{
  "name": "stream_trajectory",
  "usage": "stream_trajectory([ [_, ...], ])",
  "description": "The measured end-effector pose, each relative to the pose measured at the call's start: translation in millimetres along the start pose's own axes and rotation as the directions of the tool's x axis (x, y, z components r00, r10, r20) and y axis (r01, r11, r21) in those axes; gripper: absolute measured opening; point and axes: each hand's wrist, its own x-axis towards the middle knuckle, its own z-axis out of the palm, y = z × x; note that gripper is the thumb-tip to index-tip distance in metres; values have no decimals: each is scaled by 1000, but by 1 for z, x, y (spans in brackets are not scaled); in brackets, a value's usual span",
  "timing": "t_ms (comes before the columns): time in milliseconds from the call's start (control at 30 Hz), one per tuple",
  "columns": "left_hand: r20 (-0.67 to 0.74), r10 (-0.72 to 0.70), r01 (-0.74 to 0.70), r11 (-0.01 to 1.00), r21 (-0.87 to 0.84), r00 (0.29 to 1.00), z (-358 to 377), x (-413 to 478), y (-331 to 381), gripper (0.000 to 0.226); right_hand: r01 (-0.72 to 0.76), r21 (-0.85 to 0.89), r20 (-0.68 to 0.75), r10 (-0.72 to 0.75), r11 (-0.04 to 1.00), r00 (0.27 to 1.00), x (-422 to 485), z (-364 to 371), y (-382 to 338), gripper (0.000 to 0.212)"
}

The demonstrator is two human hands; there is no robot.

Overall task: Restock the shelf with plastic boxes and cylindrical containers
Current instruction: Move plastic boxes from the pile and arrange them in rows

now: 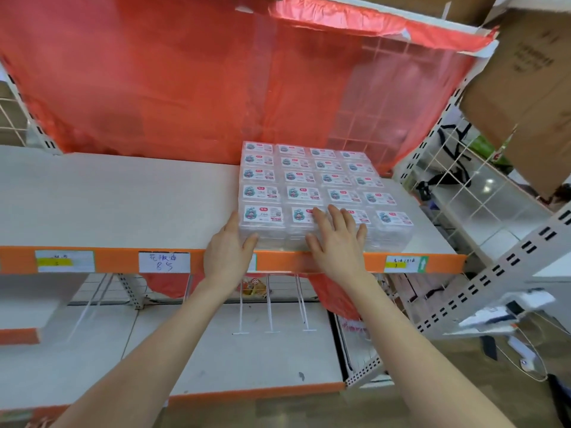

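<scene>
A block of clear plastic boxes sits on the right half of the shelf, packed edge to edge in four columns and five rows, each lid bearing a white label with a small cartoon figure. The nearest row stands right at the shelf's near edge, above the orange price strip.

The left hand is pressed against the near left corner of the block, fingers together along the left side of the corner box and thumb across its near face; it is open and flat rather than closed around anything. The right hand lies spread, palm down, over the near row, its fingers resting on the lids of the second and third boxes from the left and its thumb on their near face. It too is open, touching the boxes without gripping one.

The left half of the shelf is bare. A handwritten white tag is stuck to the strip left of the hands. Red plastic sheeting hangs behind the shelf, and a cardboard carton juts in at the upper right.
</scene>
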Motion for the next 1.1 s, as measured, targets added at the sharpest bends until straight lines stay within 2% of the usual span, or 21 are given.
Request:
stream_trajectory([
  [200, -60, -19, 22, 998, 56, 998, 5, -2, 5, 41, 38, -4, 14, -38, 999, 999, 1, 2, 7, 52],
  [300, -45, -17, 21, 996, 84, 999, 5, 0, 4, 40, 52, 11, 18, -53, 999, 998, 2, 0, 7, 51],
  [500, 3, 38, -38, 984, 173, 999, -14, -1, 3, 60, 122, 50, -19, -121, 991, 992, 7, -4, -15, 50],
  [733, 30, 85, -90, 912, 401, 996, -70, -6, -13, 56, 262, 90, 15, -264, 961, 964, 16, -1, -76, 51],
  [900, -22, 8, 3, 877, 481, 1000, -120, -14, -34, 62, 360, 95, 42, -365, 928, 930, 22, 5, -130, 51],
  [1100, -88, -63, 98, 872, 480, 994, -185, -30, -81, 67, 455, 65, 38, -458, 888, 888, 22, 15, -206, 51],
])
